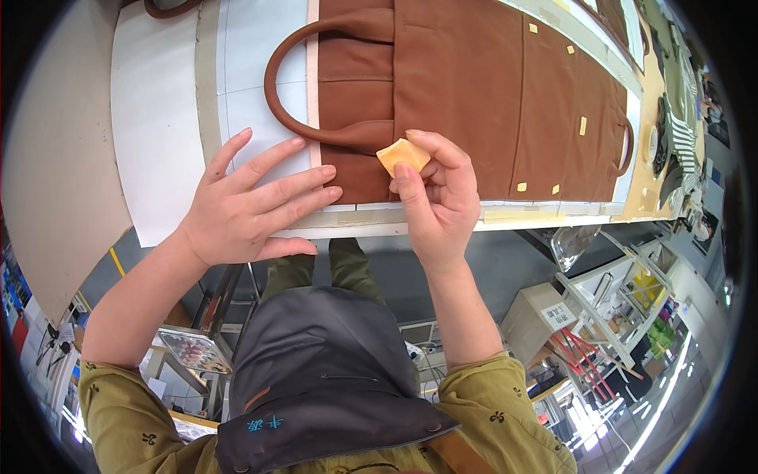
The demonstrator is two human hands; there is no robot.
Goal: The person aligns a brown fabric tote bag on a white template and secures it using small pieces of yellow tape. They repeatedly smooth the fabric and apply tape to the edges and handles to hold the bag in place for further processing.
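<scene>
A flat brown leather bag (454,103) lies across the white worktable, with a rolled handle (272,83) looping out at its left end and another handle (626,146) at its right. My left hand (245,197) is spread open, its fingertips resting at the bag's near left edge, by a pale strip (313,79). Between the thumb and fingers of my right hand (442,193) is a small yellow square piece (403,156), held just over the leather near the handle's base. What it is made of I cannot tell.
Several small yellow tape bits (583,126) dot the bag. White board (154,118) and a beige sheet (59,158) lie to the left. Garments (683,146) hang over the far right. Below the table edge stand a cardboard box (537,320) and a metal rack (608,308).
</scene>
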